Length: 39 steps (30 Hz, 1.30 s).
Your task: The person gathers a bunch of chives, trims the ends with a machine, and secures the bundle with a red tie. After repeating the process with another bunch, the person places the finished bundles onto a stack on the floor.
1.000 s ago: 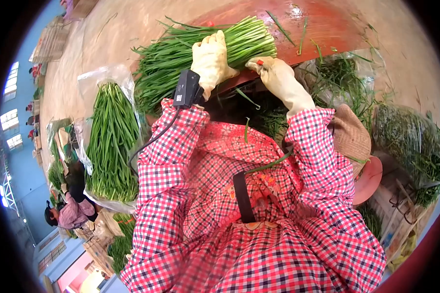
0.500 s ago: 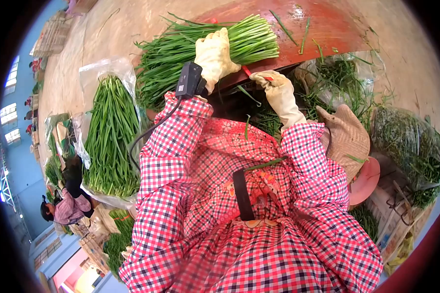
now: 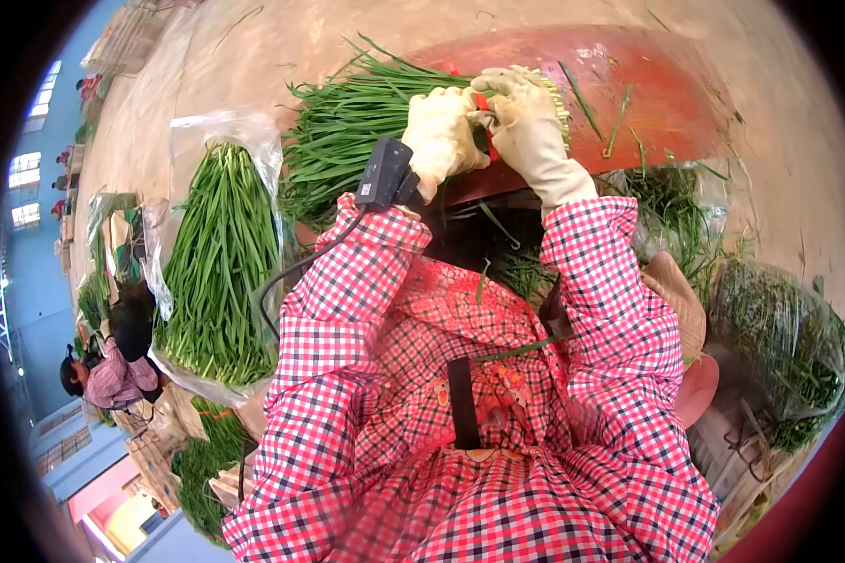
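A bundle of garlic chives lies across a red board, its pale stem ends to the right, partly behind my hands. My left hand, in a cream glove, rests closed on the bundle, its fingertips at a red tie. My right hand, gloved alike, is closed on that tie, close beside the left one. A bit of red also shows at the bundle's far edge. The fingertips partly hide each other and the tie's ends.
Another chive pile lies on clear plastic to the left. Loose trimmings and a plastic bag of greens stand at the right. A black device with a cable sits on my left wrist. A co-worker sits far left.
My right hand has moved up and left with the red tie, over the bundle to my left hand. My left hand has turned its fingers toward the tie.
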Tool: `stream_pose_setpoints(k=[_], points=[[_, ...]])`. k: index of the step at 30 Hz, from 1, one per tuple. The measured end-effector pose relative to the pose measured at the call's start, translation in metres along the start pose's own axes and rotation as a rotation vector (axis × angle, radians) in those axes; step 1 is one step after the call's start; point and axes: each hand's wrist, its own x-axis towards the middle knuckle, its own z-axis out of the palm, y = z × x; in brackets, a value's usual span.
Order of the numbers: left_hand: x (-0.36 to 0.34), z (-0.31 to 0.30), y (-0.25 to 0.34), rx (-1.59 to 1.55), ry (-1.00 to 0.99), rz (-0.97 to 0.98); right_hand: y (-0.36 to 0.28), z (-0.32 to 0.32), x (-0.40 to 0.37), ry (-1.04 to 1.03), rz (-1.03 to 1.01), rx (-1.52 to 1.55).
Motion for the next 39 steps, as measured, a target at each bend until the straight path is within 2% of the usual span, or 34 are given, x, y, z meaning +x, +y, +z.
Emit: stream_pose_setpoints(k=[3, 5, 8, 11, 14, 17, 20, 23, 26, 29, 30, 32, 34, 35, 38, 39], points=[[0.001, -0.011, 0.004, -0.027, -0.071, -0.015, 0.0, 0.001, 0.001, -0.219, 0.366, 0.209], [0.002, -0.012, -0.003, -0.14, -0.05, 0.03, 0.001, -0.001, 0.006, -0.369, 0.591, 0.292], [0.0, -0.025, -0.017, -0.463, -0.087, 0.064, -0.002, -0.006, 0.015, -0.474, 0.702, 0.256], [0.001, -0.016, -0.037, -0.97, -0.121, -0.06, 0.005, 0.003, 0.009, -0.412, 0.643, 0.26], [0.001, -0.014, -0.034, -1.312, -0.021, 0.04, -0.001, -0.005, 0.016, -0.485, 0.665, 0.222], [0.001, -0.017, -0.02, -1.188, -0.023, -0.155, -0.005, -0.009, 0.021, -0.488, 0.642, 0.128], [0.004, -0.01, -0.019, -1.081, 0.093, -0.207, -0.008, -0.011, 0.023, -0.473, 0.641, 0.162], [0.003, -0.006, -0.016, -1.105, 0.173, -0.171, -0.009, -0.008, 0.023, -0.479, 0.68, 0.157], [0.002, 0.003, -0.014, -1.146, 0.218, -0.2, -0.016, -0.033, 0.04, -0.625, 0.871, 0.459], [0.002, 0.009, -0.015, -0.992, 0.227, -0.239, 0.003, -0.026, 0.022, -0.331, 0.719, 0.736], [0.001, 0.01, -0.015, -0.944, 0.23, -0.252, 0.009, -0.031, 0.022, -0.223, 0.775, 0.833], [0.0, 0.009, -0.012, -0.927, 0.239, -0.269, 0.015, -0.029, 0.029, -0.21, 0.891, 0.732], [0.002, 0.013, -0.013, -0.901, 0.254, -0.271, 0.016, -0.012, 0.035, -0.263, 0.71, 0.368], [0.0, 0.012, -0.01, -0.895, 0.262, -0.285, 0.015, -0.007, 0.04, -0.37, 0.687, 0.246], [0.0, 0.02, -0.01, -0.889, 0.334, -0.231, 0.023, 0.016, 0.059, -0.904, 0.654, -0.046], [-0.001, 0.019, -0.009, -0.825, 0.408, -0.16, 0.025, 0.026, 0.055, -0.918, 0.669, -0.012]])
